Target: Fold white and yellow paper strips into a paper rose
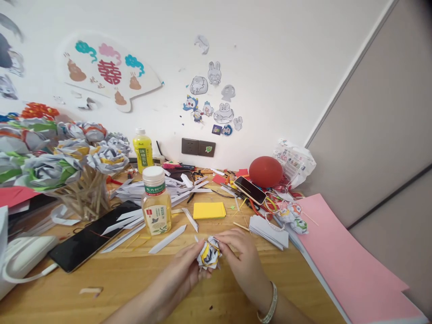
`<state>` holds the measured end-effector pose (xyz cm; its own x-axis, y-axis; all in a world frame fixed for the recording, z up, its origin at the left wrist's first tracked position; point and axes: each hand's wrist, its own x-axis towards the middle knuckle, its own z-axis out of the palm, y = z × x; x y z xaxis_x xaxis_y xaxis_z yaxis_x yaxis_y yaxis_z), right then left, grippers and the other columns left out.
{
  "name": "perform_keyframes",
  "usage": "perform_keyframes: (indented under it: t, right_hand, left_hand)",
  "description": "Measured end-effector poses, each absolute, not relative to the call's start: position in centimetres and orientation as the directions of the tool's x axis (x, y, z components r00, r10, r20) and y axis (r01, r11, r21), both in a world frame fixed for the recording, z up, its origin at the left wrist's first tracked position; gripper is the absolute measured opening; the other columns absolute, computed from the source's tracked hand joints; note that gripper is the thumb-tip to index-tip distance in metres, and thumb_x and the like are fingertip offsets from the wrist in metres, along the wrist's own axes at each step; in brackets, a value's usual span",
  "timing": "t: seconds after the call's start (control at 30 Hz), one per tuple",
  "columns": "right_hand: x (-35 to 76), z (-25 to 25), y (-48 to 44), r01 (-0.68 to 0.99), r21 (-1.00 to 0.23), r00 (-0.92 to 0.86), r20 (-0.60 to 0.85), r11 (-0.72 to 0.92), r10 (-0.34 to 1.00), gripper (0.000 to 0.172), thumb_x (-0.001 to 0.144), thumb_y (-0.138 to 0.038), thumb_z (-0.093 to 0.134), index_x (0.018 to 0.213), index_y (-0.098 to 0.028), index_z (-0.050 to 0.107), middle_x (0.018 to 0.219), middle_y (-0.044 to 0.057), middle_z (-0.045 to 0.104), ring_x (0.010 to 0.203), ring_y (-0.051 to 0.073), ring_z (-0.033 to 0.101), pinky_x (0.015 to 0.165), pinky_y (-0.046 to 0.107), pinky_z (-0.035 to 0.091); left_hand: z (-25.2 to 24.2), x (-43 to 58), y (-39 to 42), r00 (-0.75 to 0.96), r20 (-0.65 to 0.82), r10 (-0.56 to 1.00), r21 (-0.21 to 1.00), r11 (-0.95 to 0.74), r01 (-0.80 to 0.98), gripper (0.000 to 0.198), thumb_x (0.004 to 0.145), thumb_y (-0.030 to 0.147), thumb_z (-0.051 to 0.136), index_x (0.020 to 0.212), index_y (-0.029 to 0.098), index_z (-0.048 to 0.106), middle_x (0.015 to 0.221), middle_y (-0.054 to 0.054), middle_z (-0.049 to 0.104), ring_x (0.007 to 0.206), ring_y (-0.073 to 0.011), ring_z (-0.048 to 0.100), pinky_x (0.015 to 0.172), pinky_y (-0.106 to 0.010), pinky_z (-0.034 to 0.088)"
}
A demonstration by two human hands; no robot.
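A small white-and-yellow paper flower (209,253) is held above the wooden table, between my two hands. My left hand (189,265) cups it from the left and below, thumb along its side. With thumb and fingers pinched, my right hand (239,249) grips the flower's upper right edge. Whatever stem lies under the bloom is hidden by my fingers. Just beyond my hands lies a stack of yellow paper (209,210). Folded white paper strips (168,239) are on the table to the left, and a pile of white paper pieces (268,231) is to the right.
A tea bottle (156,202) and a yellow drink bottle (142,150) stand left of centre. Finished paper flowers (50,173) fill a container at left, beside a black phone (87,238). Another phone (249,190), a red balloon (266,171) and pink paper (351,256) are on the right.
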<state>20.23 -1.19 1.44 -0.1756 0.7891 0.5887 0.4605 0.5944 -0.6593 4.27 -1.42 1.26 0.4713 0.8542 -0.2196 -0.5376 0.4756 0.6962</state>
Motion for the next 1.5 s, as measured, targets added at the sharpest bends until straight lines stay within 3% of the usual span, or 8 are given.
perform_keyframes:
  t: [0.3, 0.43, 0.57, 0.83, 1.07, 1.27, 1.4, 1.5]
  right_hand:
    - [21.4, 2.5, -2.0, 0.409, -0.350, -0.398, 0.763, 0.843, 0.510, 0.027, 0.090, -0.014, 0.045, 0.109, -0.027, 0.059, 0.094, 0.004, 0.068, 0.083, 0.018, 0.058, 0.074, 0.033, 0.047]
    - [21.6, 2.1, -2.2, 0.358, -0.541, -0.340, 0.683, 0.761, 0.646, 0.021, 0.090, -0.025, 0.047, 0.108, -0.026, 0.058, 0.096, 0.004, 0.066, 0.089, 0.019, 0.058, 0.081, 0.035, 0.045]
    - [21.2, 2.2, -2.1, 0.283, -0.754, -0.290, 0.522, 0.593, 0.802, 0.036, 0.089, -0.044, 0.046, 0.117, -0.024, 0.053, 0.103, 0.007, 0.061, 0.099, 0.021, 0.055, 0.090, 0.036, 0.041]
    - [21.5, 2.8, -2.2, 0.391, -0.468, -0.529, 0.590, 0.793, 0.609, 0.037, 0.090, -0.036, 0.045, 0.126, -0.026, 0.046, 0.116, 0.007, 0.057, 0.105, 0.023, 0.049, 0.093, 0.039, 0.037]
    - [21.9, 2.9, -2.2, 0.407, -0.574, -0.447, 0.554, 0.711, 0.703, 0.045, 0.092, -0.048, 0.032, 0.130, -0.027, 0.041, 0.124, 0.007, 0.051, 0.115, 0.024, 0.043, 0.100, 0.041, 0.031]
    - [22.1, 3.0, -2.1, 0.436, -0.430, -0.557, 0.561, 0.791, 0.612, 0.044, 0.091, -0.044, 0.037, 0.132, -0.029, 0.040, 0.128, 0.007, 0.048, 0.114, 0.025, 0.043, 0.098, 0.044, 0.031]
    - [21.8, 2.8, -1.9, 0.420, -0.657, -0.298, 0.552, 0.626, 0.779, 0.035, 0.090, -0.041, 0.040, 0.120, -0.026, 0.052, 0.120, 0.008, 0.054, 0.111, 0.024, 0.048, 0.095, 0.041, 0.037]
    - [21.4, 2.1, -1.3, 0.226, -0.902, -0.109, 0.352, 0.368, 0.930, 0.031, 0.085, -0.043, 0.050, 0.104, -0.020, 0.060, 0.102, 0.009, 0.063, 0.095, 0.022, 0.058, 0.085, 0.035, 0.046]
  left_hand:
    - [2.1, 4.3, -2.5, 0.480, -0.146, 0.865, 0.735, 0.420, -0.533, 0.023, 0.076, 0.035, 0.067, 0.091, 0.018, 0.070, 0.082, -0.004, 0.061, 0.076, -0.0131, 0.048, 0.062, -0.020, 0.041]
    - [2.5, 4.1, -2.6, 0.484, -0.151, 0.862, 0.782, 0.404, -0.475, 0.027, 0.073, 0.039, 0.069, 0.091, 0.019, 0.071, 0.083, -0.004, 0.062, 0.075, -0.0135, 0.048, 0.064, -0.021, 0.040]
    - [2.4, 4.1, -2.2, 0.451, -0.155, 0.879, 0.803, 0.378, -0.461, 0.031, 0.071, 0.043, 0.069, 0.091, 0.020, 0.070, 0.082, -0.003, 0.061, 0.076, -0.0143, 0.048, 0.065, -0.021, 0.040]
    - [2.4, 4.2, -2.2, 0.434, -0.146, 0.889, 0.816, 0.356, -0.455, 0.030, 0.068, 0.044, 0.071, 0.083, 0.018, 0.071, 0.076, -0.003, 0.060, 0.074, -0.0159, 0.049, 0.065, -0.024, 0.041]
    - [3.4, 3.7, -2.3, 0.416, -0.172, 0.893, 0.809, 0.369, -0.457, 0.031, 0.064, 0.044, 0.074, 0.082, 0.020, 0.071, 0.079, -0.002, 0.061, 0.074, -0.0151, 0.049, 0.063, -0.023, 0.043]
    - [3.5, 3.6, -2.1, 0.432, -0.165, 0.887, 0.800, 0.376, -0.468, 0.032, 0.065, 0.044, 0.073, 0.084, 0.018, 0.072, 0.079, -0.004, 0.063, 0.072, -0.0149, 0.050, 0.062, -0.023, 0.043]
    - [2.7, 3.5, -2.0, 0.473, -0.146, 0.869, 0.736, 0.415, -0.535, 0.031, 0.072, 0.041, 0.068, 0.093, 0.018, 0.070, 0.085, -0.006, 0.064, 0.073, -0.0162, 0.052, 0.064, -0.026, 0.044]
    - [2.2, 3.4, -1.8, 0.480, -0.110, 0.870, 0.699, 0.411, -0.585, 0.028, 0.077, 0.040, 0.065, 0.096, 0.020, 0.069, 0.093, -0.007, 0.065, 0.081, -0.0180, 0.055, 0.072, -0.028, 0.044]
